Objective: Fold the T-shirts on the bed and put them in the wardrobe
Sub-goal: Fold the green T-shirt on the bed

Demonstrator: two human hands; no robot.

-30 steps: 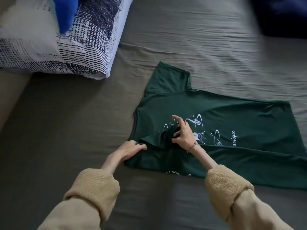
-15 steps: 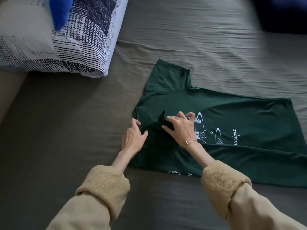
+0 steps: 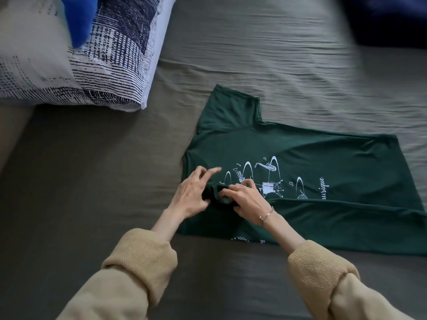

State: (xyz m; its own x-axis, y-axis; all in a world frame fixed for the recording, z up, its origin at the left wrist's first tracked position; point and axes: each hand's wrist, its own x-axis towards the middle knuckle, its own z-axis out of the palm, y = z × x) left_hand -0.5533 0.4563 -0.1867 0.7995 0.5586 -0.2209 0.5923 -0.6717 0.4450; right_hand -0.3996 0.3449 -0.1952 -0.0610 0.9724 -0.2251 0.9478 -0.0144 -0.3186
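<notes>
A dark green T-shirt (image 3: 312, 158) with a white print of musical instruments lies flat on the grey-brown bed sheet (image 3: 92, 181), neck to the left. Its near side is folded over lengthwise, while the far sleeve (image 3: 228, 107) lies spread out. My right hand (image 3: 248, 198) pinches a bunched fold of the near sleeve close to the collar. My left hand (image 3: 193, 192) rests at the shirt's collar edge right beside that fold, its fingers lifted and spread, blurred by motion.
A pillow (image 3: 97, 65) with a navy-and-white pattern lies at the upper left, with a bright blue cloth (image 3: 79, 17) on it. A dark navy fabric (image 3: 388, 17) lies at the upper right corner of the bed.
My left hand has moved up from the shirt's near corner to the collar edge and spread its fingers. My right hand has lowered onto the sleeve fold, uncovering more of the print.
</notes>
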